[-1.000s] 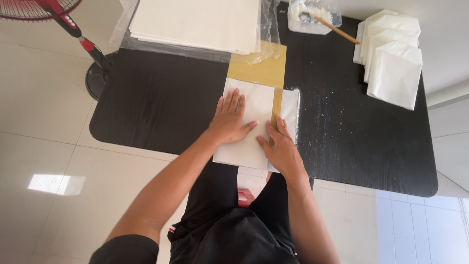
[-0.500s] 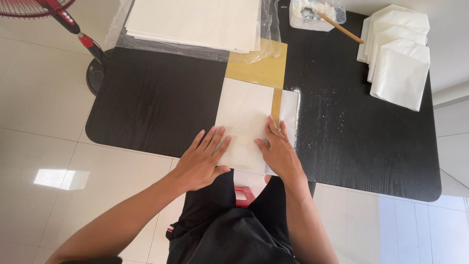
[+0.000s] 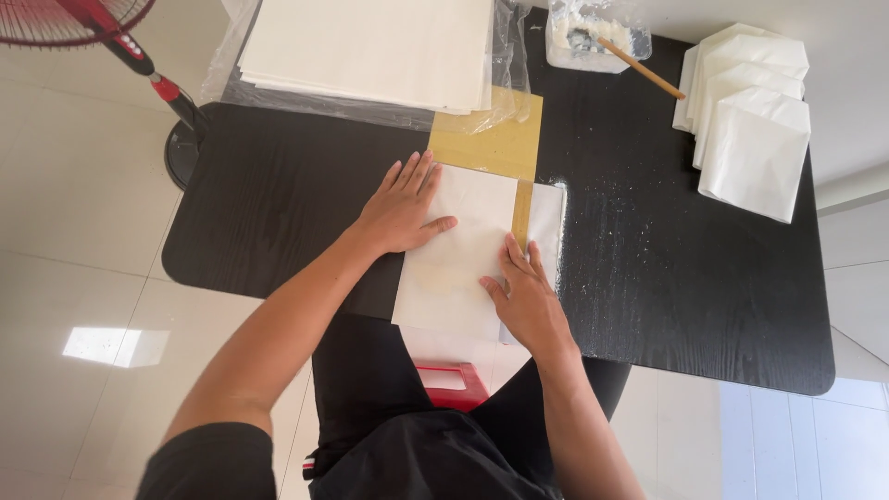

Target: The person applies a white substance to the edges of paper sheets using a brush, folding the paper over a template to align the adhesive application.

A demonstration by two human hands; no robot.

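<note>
A white folded paper sheet [image 3: 463,250] lies at the near edge of the black table [image 3: 278,194], over a yellow-brown board [image 3: 495,143]. My left hand [image 3: 400,208] lies flat with fingers spread on the sheet's upper left corner. My right hand [image 3: 526,298] presses flat on the sheet's lower right part, next to a narrow yellow strip [image 3: 522,211]. Neither hand grips anything.
A stack of large white sheets on clear plastic [image 3: 370,46] lies at the back. A clear container with white paste and a wooden stick [image 3: 597,37] stands behind. Folded white paper bags [image 3: 750,120] are piled at the right. A red fan [image 3: 139,56] stands at the left; a red stool [image 3: 449,384] is below.
My left hand slid from the sheet's lower left edge up to its upper left corner. My right hand stayed on the lower right part.
</note>
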